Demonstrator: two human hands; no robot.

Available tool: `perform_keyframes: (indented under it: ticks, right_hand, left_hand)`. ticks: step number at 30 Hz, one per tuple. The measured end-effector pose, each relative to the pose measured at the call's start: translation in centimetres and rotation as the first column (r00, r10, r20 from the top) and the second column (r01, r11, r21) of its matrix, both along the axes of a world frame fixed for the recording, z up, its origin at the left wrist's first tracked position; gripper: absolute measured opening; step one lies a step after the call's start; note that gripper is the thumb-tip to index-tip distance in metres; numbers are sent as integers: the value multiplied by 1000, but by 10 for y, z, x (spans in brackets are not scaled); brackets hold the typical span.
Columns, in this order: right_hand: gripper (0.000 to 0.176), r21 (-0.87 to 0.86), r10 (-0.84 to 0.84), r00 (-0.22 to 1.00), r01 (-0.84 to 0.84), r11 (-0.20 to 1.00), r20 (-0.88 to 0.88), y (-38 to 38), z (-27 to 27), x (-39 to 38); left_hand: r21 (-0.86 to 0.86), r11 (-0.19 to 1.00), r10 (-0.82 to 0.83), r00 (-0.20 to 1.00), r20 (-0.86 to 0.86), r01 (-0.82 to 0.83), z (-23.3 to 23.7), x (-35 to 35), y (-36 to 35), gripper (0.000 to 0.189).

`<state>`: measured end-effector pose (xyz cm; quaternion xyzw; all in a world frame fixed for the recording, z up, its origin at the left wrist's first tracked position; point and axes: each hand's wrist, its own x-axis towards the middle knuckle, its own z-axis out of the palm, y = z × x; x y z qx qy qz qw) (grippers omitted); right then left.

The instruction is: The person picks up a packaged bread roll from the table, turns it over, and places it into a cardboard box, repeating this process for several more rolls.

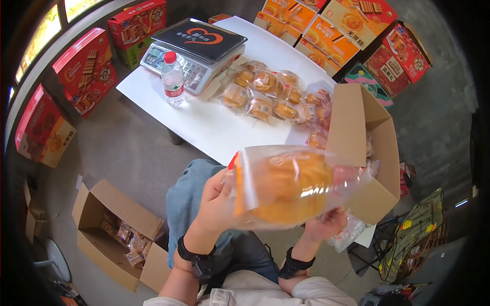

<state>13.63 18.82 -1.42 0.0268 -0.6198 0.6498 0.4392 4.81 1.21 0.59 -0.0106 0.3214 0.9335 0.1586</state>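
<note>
The person's left hand (pixel 214 199) grasps the left end of a large, clear plastic bag of rounded golden-brown bread (pixel 288 183), its thumb pressed on the film beside a small red patch. The bag is held up in front of the person, lying lengthwise across the view by the near edge of a smooth white table (pixel 204 135), and its right end, somewhat blurred, overlaps an open brown cardboard carton (pixel 346 120) at the table's right. The right hand (pixel 326 225) is just below that right end with its fingers curled; whether it pinches the film or only rests near it cannot be told. Crumpled clear plastic (pixel 348 236) shows just beside this hand. Each wrist wears a black strap, the left one carrying a dark, blocky device (pixel 204 266). On the table, a cluster of round brown buns in clear wrappers (pixel 265 94) spreads between the carton and a white electronic scale with a black top plate (pixel 196 43). A clear plastic bottle with a red cap and red label (pixel 172 81) stands upright at the scale's near side. On the floor to the left, an open brown cardboard box with spread flaps (pixel 127 206) contains small wrapped packets (pixel 135 244). Red printed gift boxes (pixel 84 71) stand beyond it, and orange printed cartons (pixel 326 41) are stacked past the table's far side.
</note>
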Motion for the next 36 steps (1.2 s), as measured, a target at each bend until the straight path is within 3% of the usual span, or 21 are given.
perform_keyframes:
  ticks: [1, 3, 4, 5, 6, 7, 8, 9, 11, 17, 24, 36]
  right_hand:
    - [50, -18, 24, 999, -24, 1000, 28, 0, 1, 0]
    - [54, -75, -5, 998, 10, 997, 59, -3, 0, 0]
    - [58, -130, -32, 995, 44, 990, 93, -7, 0, -1]
    - [58, -129, -33, 995, 45, 991, 93, -13, 2, -4]
    - [64, -203, -154, 977, 182, 962, 147, -23, 9, -9]
    - [72, -266, -268, 940, 319, 910, 209, -28, 13, -12]
    - [88, -197, 129, 988, -110, 974, 85, 3, -12, 7]
    - [88, -195, 127, 988, -108, 975, 85, 3, -15, 6]
    - [94, -59, -120, 951, 142, 988, 286, 1, -18, 5]
    - [94, -6, -7, 937, 10, 1000, 350, 0, -12, 12]
    - [94, -217, 114, 928, -37, 975, 354, -5, -7, 9]
    - [86, -184, 79, 944, -20, 983, 321, -7, -9, 8]
  left_hand:
    - [1, 1000, -1, 1000, 0, 1, -2, -2, -3, 33]
    - [-143, 974, -219, 886, -409, 175, -5, -8, -12, 34]
    - [-353, 924, -314, 816, -485, 146, 6, -10, -17, 30]
    - [-352, 925, -313, 817, -485, 146, 6, -18, -13, 30]
    - [-403, 881, -218, 544, -810, -247, 3, -26, -6, 27]
    - [-256, 761, -218, 138, -966, -597, 2, -29, 0, 26]
    - [-197, 683, -214, 66, -975, -703, 3, -26, 4, 21]
    - [-196, 685, -213, 65, -975, -702, 3, -25, 5, 21]
    - [-162, 576, -346, -59, -936, -801, 2, -23, 8, 19]
    - [-163, 597, -357, -79, -931, -785, -7, -32, 18, 17]
    - [-192, 602, -349, -39, -936, -775, -10, -35, 17, 22]
    - [-270, 593, -387, 26, -922, -759, -9, -40, 13, 30]
